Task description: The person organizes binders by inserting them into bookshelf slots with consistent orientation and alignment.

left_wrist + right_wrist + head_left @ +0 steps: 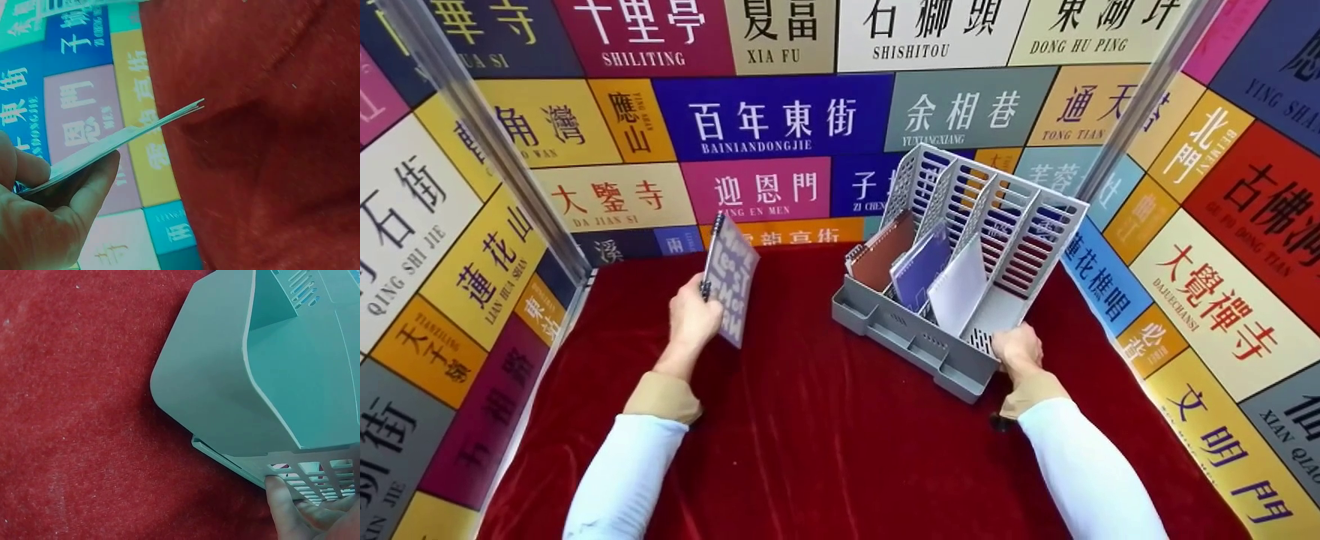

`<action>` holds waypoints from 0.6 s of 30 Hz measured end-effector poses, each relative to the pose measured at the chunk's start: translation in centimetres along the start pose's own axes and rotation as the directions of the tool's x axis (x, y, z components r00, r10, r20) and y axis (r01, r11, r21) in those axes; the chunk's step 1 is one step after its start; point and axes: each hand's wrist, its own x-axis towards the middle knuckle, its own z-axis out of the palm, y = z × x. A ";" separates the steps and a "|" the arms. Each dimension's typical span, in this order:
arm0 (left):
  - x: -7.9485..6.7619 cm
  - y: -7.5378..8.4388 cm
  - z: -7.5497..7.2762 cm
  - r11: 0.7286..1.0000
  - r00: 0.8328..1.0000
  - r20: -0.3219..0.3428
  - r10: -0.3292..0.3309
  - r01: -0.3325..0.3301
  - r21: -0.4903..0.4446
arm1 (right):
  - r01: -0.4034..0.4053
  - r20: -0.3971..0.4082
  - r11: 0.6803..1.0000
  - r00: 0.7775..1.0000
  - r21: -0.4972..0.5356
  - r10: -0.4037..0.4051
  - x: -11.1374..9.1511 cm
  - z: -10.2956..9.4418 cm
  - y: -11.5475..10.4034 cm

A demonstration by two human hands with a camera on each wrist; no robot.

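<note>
My left hand (694,316) pinches a spiral notebook (733,281) by its bound edge, holding it upright above the red cloth at the left. In the left wrist view the notebook (107,143) appears edge-on, between the thumb and fingers. A grey file organizer (900,334) stands at an angle on the right, with four slots. Three of them hold a brown notebook (883,255), a blue notebook (924,266) and a white notebook (961,289); the rightmost slot is bare. My right hand (1020,349) grips the organizer's lower right side, fingers at its slotted wall (323,475).
Red velvet cloth (795,420) covers the table. Behind it rises a wall of colourful sign panels (772,116), which continues along both sides. Metal corner posts (510,150) stand at left and right. Shallow trays run along the organizer's front.
</note>
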 end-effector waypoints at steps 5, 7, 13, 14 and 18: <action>-0.6 1.8 0.1 0.999 0.999 0.001 0.036 -0.036 -0.035 | 0.004 -0.012 1.000 1.000 -0.010 -0.004 0.1 0.0 -0.1; -0.8 2.5 0.2 0.998 0.999 0.007 0.046 -0.045 -0.048 | 0.003 -0.018 1.000 1.000 -0.012 -0.003 0.1 0.0 -0.2; -1.4 4.7 0.6 0.994 0.996 0.026 0.085 -0.083 -0.067 | -0.003 -0.020 1.000 1.000 -0.009 0.003 -0.2 -0.1 -0.4; -1.5 5.1 0.7 0.994 0.995 0.030 0.091 -0.089 -0.069 | -0.004 -0.019 1.000 1.000 -0.007 0.004 -0.2 -0.1 -0.4; -1.8 6.3 1.2 0.992 0.993 0.044 0.107 -0.104 -0.072 | -0.003 -0.018 1.000 1.000 -0.012 0.003 -0.5 -0.1 -0.3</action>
